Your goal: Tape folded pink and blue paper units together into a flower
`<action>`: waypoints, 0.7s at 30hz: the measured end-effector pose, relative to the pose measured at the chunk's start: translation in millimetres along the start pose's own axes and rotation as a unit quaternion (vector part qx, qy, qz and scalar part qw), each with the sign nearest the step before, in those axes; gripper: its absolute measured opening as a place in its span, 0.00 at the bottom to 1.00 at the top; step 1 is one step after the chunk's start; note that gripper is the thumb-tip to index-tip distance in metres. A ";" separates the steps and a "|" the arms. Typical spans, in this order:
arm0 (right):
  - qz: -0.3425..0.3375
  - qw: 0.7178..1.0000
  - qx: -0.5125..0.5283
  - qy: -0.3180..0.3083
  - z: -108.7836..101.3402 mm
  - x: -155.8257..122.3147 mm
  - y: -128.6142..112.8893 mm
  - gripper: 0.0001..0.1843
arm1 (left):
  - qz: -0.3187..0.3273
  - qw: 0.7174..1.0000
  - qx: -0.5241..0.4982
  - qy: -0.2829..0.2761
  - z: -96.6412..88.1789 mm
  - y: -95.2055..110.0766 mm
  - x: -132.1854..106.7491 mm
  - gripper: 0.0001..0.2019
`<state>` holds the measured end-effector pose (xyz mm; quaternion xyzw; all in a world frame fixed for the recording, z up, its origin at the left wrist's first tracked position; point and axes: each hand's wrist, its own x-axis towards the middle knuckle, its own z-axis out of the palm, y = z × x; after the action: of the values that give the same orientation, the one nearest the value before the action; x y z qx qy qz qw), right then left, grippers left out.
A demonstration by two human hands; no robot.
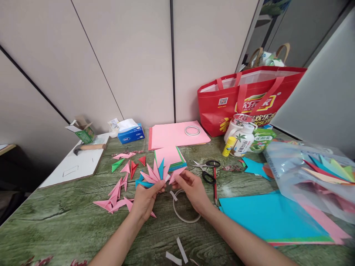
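Note:
My left hand [148,199] pinches the base of a fan of folded paper pieces [151,174], mostly pink with some blue points. Between the thumb and fingers of my right hand [194,190] is a single pink folded paper piece [176,173], held close to the fan's right side. A small white patch shows where the two meet. Below my right hand lies a roll of white tape [187,221], partly covered by that hand. Loose pink folded pieces [113,199] are scattered to the left of my left hand, along with red and green ones. Behind the fan sits a stack of small square paper [169,155].
Scissors [208,170] and a red pen [215,184] lie right of my hands. Blue sheets [271,218], a plastic bag [313,166], a glue stick [229,146] and a red tote bag [219,111] are farther right. A hammer [90,147] rests on a white board [63,170] at left.

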<state>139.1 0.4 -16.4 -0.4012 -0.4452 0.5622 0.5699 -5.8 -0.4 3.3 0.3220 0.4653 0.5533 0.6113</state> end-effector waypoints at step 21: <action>-0.159 0.967 -0.200 0.015 1.3 -9.1 1.7 0.02 | 0.041 0.997 0.022 -0.059 1.6 -12.2 -3.5 0.12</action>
<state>137.6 -8.7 -18.1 -0.4396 -0.5977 0.3577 0.5670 0.4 -5.8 -6.4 0.3861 0.4266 0.5477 0.6075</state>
